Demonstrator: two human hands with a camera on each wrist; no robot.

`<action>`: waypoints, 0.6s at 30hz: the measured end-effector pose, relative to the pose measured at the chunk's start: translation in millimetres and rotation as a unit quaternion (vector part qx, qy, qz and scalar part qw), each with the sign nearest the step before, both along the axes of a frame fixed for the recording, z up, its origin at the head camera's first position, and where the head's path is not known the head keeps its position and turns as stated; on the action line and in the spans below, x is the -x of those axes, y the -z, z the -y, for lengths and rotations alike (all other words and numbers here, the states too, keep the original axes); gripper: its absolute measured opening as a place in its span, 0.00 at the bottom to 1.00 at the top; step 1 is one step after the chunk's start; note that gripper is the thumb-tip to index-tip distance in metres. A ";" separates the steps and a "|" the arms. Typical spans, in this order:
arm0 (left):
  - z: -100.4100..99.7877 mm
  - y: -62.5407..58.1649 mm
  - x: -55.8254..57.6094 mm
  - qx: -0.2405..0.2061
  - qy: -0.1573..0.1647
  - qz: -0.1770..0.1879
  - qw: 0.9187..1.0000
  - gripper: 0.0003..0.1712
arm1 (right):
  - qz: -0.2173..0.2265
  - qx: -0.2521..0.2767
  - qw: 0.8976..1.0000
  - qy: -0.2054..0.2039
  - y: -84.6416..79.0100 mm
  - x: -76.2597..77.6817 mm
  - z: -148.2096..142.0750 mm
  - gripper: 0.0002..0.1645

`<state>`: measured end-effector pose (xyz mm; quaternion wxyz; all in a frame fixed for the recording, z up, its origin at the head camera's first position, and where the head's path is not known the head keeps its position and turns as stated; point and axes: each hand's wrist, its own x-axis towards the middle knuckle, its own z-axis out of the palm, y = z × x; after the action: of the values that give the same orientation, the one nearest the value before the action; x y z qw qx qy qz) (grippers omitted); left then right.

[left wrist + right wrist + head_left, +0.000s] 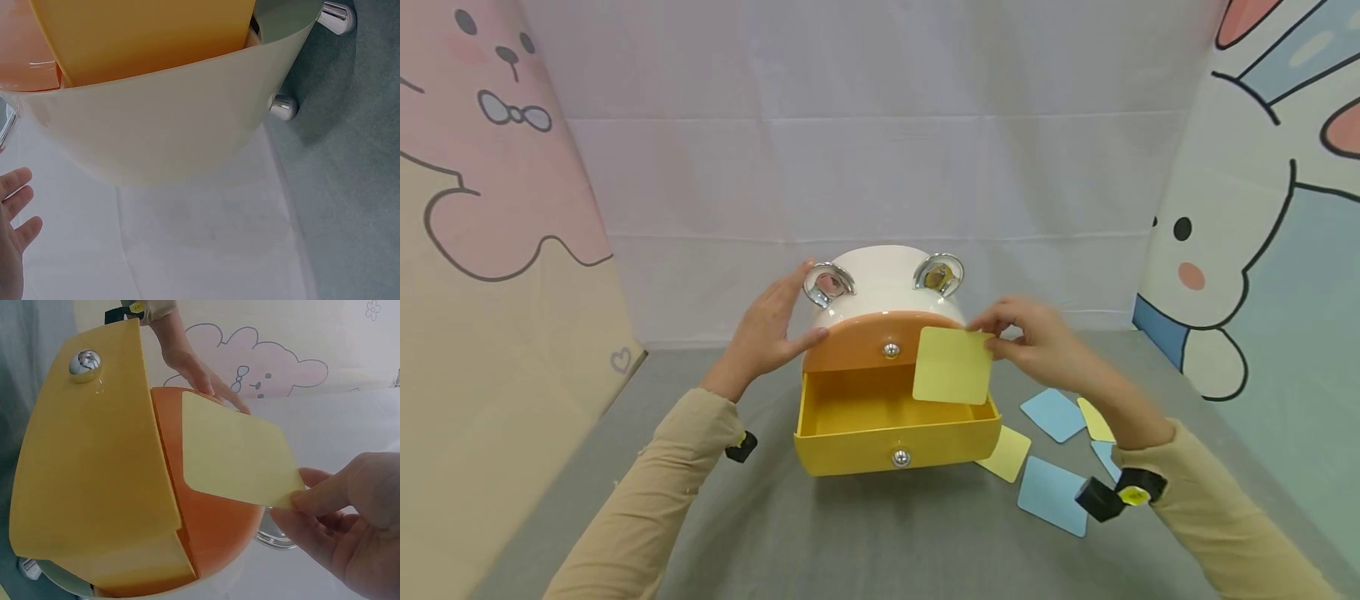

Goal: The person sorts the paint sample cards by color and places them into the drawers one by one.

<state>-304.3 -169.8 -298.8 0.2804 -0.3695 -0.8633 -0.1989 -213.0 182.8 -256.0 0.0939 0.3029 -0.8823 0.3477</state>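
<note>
A small white cabinet (883, 279) with silver ears has an orange upper drawer (850, 346) and a yellow lower drawer (850, 450) pulled out. Between thumb and fingers, my right hand (1037, 342) pinches a square yellow card (952, 365) by its upper right edge. The card overlaps the orange front and the open yellow drawer in the head view; the right wrist view shows it flat in front of the orange drawer. My left hand (767, 333) is at the cabinet's left side, fingers extended toward the left silver ear (829, 285) and thumb by the orange drawer.
Several blue and yellow cards lie on the grey table right of the cabinet, among them a blue card (1052, 496) and a yellow card (1006, 454) partly behind the drawer. The cabinet stands on short silver feet (284, 107). Cartoon-printed panels flank a white backdrop (880, 167).
</note>
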 end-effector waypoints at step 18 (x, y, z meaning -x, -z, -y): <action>1.6 1.7 -1.6 -0.002 -0.003 0.004 1.000 0.52 | 0.038 -0.002 0.998 -0.050 42.4 9.5 21.0 0.15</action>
<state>-302.7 -171.4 -300.5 0.2787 -0.3652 -0.8652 -0.2010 -222.5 161.8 -298.4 0.0424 0.3335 -0.8698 0.3610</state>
